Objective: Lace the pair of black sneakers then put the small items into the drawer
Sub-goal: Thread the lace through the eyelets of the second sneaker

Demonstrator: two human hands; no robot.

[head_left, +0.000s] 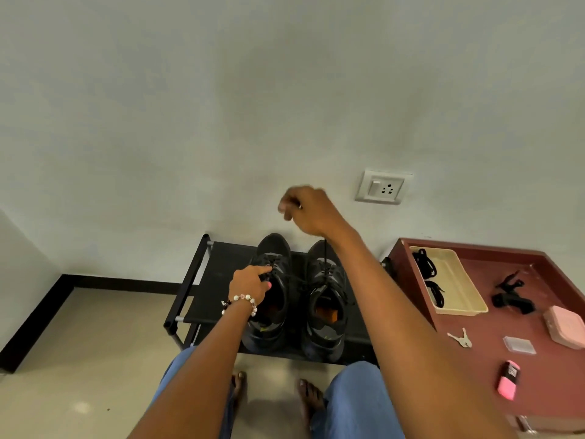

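Two black sneakers sit side by side on the top shelf of a low black shoe rack (pixel 218 280) against a pale wall, toes toward the wall. The left sneaker (pixel 272 296) stands near the middle of the shelf, the right sneaker (pixel 326 305) just beside it toward the rack's right end. The left hand (pixel 250 285), with a bead bracelet (pixel 240 301) at the wrist, rests on the left sneaker's lacing area and pinches it there between fingertips and thumb. The right hand (pixel 308 212) is raised above the shoes, fingers curled around a black lace (pixel 325 251) that runs taut down to the right sneaker's eyelets. Right of the rack, a maroon cabinet top (pixel 519 365) carries a cream tray (pixel 456 280) of black laces at its back left corner, then a black clip (pixel 511 296), a pink case (pixel 565 324), keys (pixel 460 339), a small clear box (pixel 519 345) and a pink-and-black item (pixel 509 380) toward the front.
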